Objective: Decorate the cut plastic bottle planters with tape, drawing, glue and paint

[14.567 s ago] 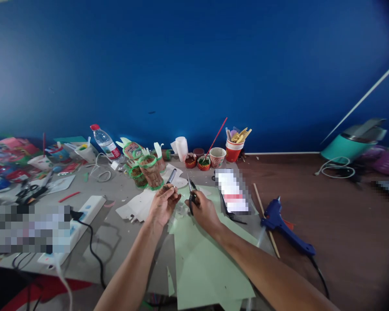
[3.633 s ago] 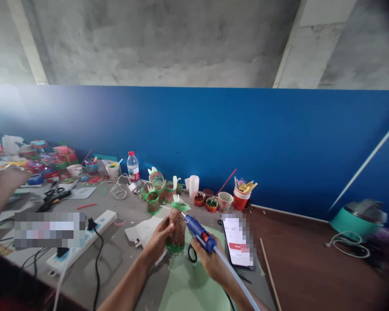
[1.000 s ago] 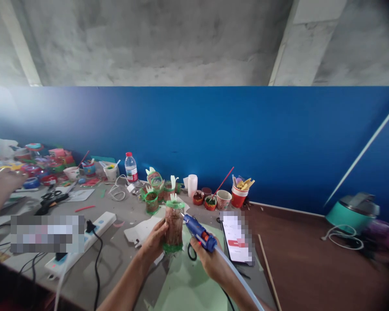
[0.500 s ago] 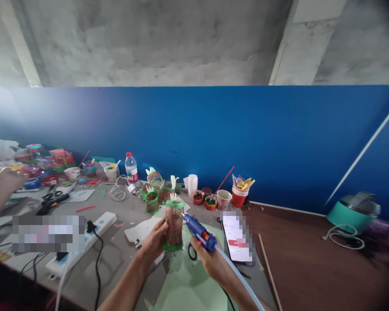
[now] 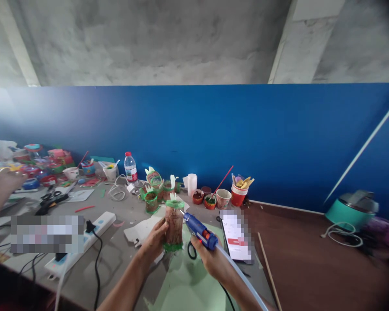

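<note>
My left hand [image 5: 156, 238] is closed around the left side of a brown, bark-like cylinder [image 5: 174, 225] with green bands at its top and bottom and pale pieces sticking up from the rim. It is held upright above a pale green sheet [image 5: 189, 280]. My right hand [image 5: 207, 255] grips a blue hot glue gun [image 5: 200, 231], with a long translucent glue stick [image 5: 243, 276] running out of its back. The gun's nozzle points at the cylinder's upper right edge; whether it touches I cannot tell.
Behind stand similar brown-and-green pieces [image 5: 151, 201], a water bottle [image 5: 130, 167] and a red cup of sticks [image 5: 238, 195]. A phone [image 5: 235, 237] lies right of my right hand. Left are a power strip [image 5: 81, 244] with cords, black scissors [image 5: 50, 196] and another person's hand [image 5: 6, 181].
Almost nothing differs. The view has shifted very slightly, while the cylinder and the glue gun keep nearly the same position to each other.
</note>
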### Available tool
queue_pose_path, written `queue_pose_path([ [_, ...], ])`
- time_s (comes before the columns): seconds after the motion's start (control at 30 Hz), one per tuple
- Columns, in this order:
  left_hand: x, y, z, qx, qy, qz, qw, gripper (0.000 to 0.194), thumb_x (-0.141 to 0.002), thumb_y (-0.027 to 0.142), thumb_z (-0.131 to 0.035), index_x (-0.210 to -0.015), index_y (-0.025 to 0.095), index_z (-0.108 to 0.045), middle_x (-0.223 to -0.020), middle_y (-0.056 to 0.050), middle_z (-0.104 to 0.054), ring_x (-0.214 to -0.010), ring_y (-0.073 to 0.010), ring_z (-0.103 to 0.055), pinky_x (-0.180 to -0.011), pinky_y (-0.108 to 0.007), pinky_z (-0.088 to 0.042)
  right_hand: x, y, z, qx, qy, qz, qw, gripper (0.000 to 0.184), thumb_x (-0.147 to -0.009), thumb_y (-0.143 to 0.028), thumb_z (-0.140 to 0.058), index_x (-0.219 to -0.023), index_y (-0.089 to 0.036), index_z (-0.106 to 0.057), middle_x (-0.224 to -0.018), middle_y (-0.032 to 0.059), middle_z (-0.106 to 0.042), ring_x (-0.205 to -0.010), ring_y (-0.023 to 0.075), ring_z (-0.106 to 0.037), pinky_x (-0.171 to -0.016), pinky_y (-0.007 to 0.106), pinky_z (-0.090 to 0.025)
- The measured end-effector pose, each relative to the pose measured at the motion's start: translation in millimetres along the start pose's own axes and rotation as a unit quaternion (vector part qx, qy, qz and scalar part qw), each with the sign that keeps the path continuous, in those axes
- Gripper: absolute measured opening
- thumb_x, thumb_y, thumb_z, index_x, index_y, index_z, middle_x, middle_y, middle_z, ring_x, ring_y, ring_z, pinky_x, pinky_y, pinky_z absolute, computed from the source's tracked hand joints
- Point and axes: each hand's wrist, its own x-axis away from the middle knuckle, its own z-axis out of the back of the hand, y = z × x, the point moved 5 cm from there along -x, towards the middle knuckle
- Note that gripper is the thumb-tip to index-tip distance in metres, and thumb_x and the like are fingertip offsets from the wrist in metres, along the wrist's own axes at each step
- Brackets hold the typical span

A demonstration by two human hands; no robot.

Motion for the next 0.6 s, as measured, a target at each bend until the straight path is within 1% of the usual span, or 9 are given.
queue_pose_path([
  [0.07, 1.0, 1.5, -4.0, -0.002, -0.005, 0.001, 1.000, 0.048, -0.073, 0.037, -0.078, -0.117, 0.020, -0.069, -0.115, -0.011, -0.072, -0.114, -0.0302, -0.064, -0.101, -0.039, -0.046, 1.0, -5.9, 0.8, 0.004, -0.003, 0.018, 1.000, 0.030, -0.073, -0.047, -0.064, -0.065, -0.020, -0.055, -0.061, 0.0006, -0.055, -0.060, 0.0164, -0.054, -0.064, 0.027, -0.049],
  [0.13, 1.8, 1.8, -6.9, -0.008, -0.005, 0.003, 1.000, 0.047, -0.072, 0.037, -0.078, -0.116, 0.020, -0.069, -0.115, -0.011, -0.073, -0.113, -0.0296, -0.065, -0.100, -0.037, -0.047, 1.6, -9.2, 0.5, 0.010, -0.010, 0.027, 1.000, 0.030, -0.073, -0.045, -0.064, -0.061, -0.021, -0.053, -0.061, 0.0013, -0.057, -0.061, 0.0174, -0.054, -0.065, 0.028, -0.049],
  [0.23, 2.4, 0.6, -7.6, -0.012, 0.002, 0.007, 1.000, 0.047, -0.072, 0.035, -0.079, -0.116, 0.021, -0.069, -0.114, -0.010, -0.073, -0.108, -0.0285, -0.067, -0.096, -0.035, -0.049, 1.6, -9.8, -0.5, 0.015, -0.013, 0.029, 0.999, 0.031, -0.074, -0.048, -0.065, -0.061, -0.021, -0.054, -0.059, 0.0013, -0.057, -0.061, 0.0180, -0.054, -0.062, 0.027, -0.048],
  [0.4, 1.9, 0.3, -7.0, -0.019, 0.011, 0.001, 1.000, 0.051, -0.072, 0.036, -0.079, -0.119, 0.020, -0.068, -0.114, -0.012, -0.073, -0.105, -0.0297, -0.067, -0.093, -0.036, -0.049, -1.4, -4.8, -2.3, 0.019, -0.010, 0.034, 0.999, 0.035, -0.073, -0.054, -0.066, -0.066, -0.021, -0.059, -0.056, 0.0001, -0.056, -0.061, 0.0181, -0.055, -0.058, 0.025, -0.047],
  [0.6, 1.3, 4.1, -8.7, -0.030, 0.036, -0.018, 0.999, 0.050, -0.068, 0.039, -0.082, -0.113, 0.019, -0.070, -0.111, -0.011, -0.073, -0.106, -0.0300, -0.067, -0.091, -0.035, -0.050, -2.2, -0.5, -4.6, 0.021, -0.020, 0.030, 0.999, 0.036, -0.072, -0.055, -0.068, -0.065, -0.021, -0.059, -0.054, -0.0005, -0.055, -0.056, 0.0174, -0.053, -0.056, 0.026, -0.046],
])
